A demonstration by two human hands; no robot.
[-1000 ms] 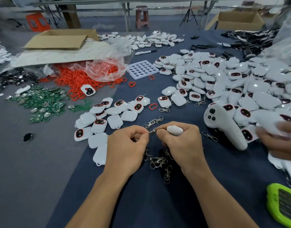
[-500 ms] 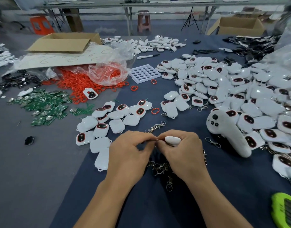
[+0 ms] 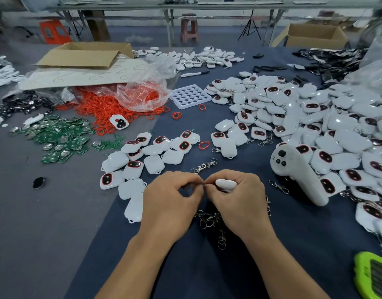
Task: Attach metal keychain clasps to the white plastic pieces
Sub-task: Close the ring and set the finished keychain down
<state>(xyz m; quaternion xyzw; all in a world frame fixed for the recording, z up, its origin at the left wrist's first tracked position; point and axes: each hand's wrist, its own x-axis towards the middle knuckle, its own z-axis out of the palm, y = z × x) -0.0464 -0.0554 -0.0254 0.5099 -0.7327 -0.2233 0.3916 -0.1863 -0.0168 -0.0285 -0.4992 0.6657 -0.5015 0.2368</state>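
- Fingertips point(image 3: 199, 182) now meet at lower centre, hiding the clasp
- Right hand point(image 3: 239, 201) grips white plastic piece point(image 3: 225, 184), steadying it for threading
- Left hand point(image 3: 170, 197) apparently pinches that clasp; spare clasps point(image 3: 209, 219) wait just beneath

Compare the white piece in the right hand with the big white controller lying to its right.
The white piece is held in the right hand, mostly hidden; the controller lies free on the table. The white piece is small and rounded; the controller is far larger, with a long handle. The white piece shows plain white; the controller carries a dark thumbstick and buttons. Both are white.
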